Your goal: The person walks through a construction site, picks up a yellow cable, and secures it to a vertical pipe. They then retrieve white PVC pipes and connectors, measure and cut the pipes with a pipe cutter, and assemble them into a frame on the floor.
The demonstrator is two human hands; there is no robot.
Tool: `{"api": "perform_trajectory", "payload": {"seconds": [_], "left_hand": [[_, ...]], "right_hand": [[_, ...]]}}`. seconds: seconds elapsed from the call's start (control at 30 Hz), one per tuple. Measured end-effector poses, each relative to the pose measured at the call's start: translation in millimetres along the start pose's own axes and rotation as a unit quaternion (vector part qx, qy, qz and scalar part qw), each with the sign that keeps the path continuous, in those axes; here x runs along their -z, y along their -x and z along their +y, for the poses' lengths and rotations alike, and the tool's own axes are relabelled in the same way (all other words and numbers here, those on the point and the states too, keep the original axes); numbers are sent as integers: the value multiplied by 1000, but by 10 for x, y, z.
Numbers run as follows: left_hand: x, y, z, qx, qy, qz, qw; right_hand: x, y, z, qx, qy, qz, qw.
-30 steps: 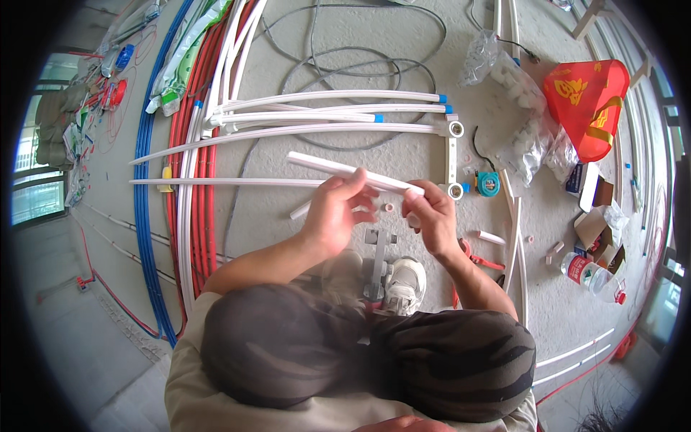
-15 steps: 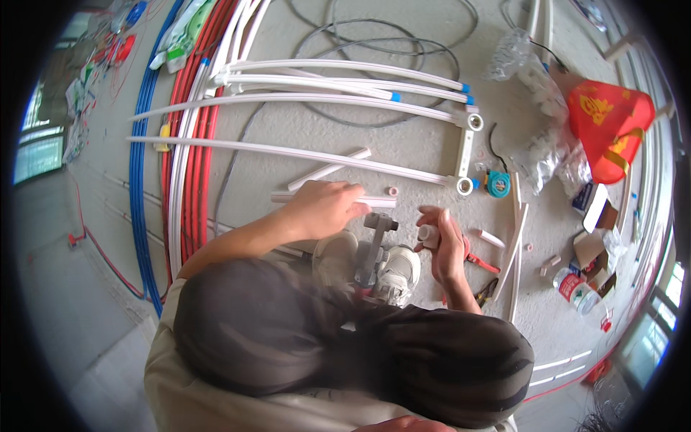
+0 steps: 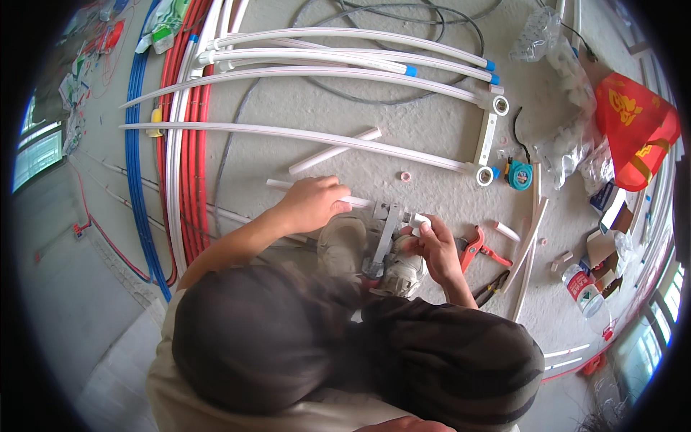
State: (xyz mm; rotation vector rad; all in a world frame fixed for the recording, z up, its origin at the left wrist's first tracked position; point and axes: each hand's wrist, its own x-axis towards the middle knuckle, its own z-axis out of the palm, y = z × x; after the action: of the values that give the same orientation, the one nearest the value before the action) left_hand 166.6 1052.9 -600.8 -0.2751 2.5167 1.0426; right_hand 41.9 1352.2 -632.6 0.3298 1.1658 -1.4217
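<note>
At far left, blue conduit [image 3: 134, 144] and red conduit [image 3: 193, 144] run in bundles along the concrete floor [image 3: 302, 122]. The left hand [image 3: 311, 204] presses down on a short white plastic pipe [image 3: 277, 184], fingers curled over it; the pipe is straight, slim and matte white, lying on the floor just ahead of the shoes. A grey welding tool [image 3: 385, 232] stands between the hands. The right hand [image 3: 432, 248] pinches a small white fitting [image 3: 419, 220] at the tool's end, fingers closed on it. Red pipe cutters [image 3: 476, 246] lie just right.
</note>
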Motion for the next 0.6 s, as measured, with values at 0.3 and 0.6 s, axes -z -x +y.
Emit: {"api": "perform_trajectory", "payload": {"seconds": [0.3,0.6], "left_hand": [[-92,4,28,-10,76,67,995],[100,-29,-123,10,92,65,994]], "right_hand": [[-43,-11,-78,37,-122,-39,991],[-320,512,-1599,114,-14,-452,885]]}}
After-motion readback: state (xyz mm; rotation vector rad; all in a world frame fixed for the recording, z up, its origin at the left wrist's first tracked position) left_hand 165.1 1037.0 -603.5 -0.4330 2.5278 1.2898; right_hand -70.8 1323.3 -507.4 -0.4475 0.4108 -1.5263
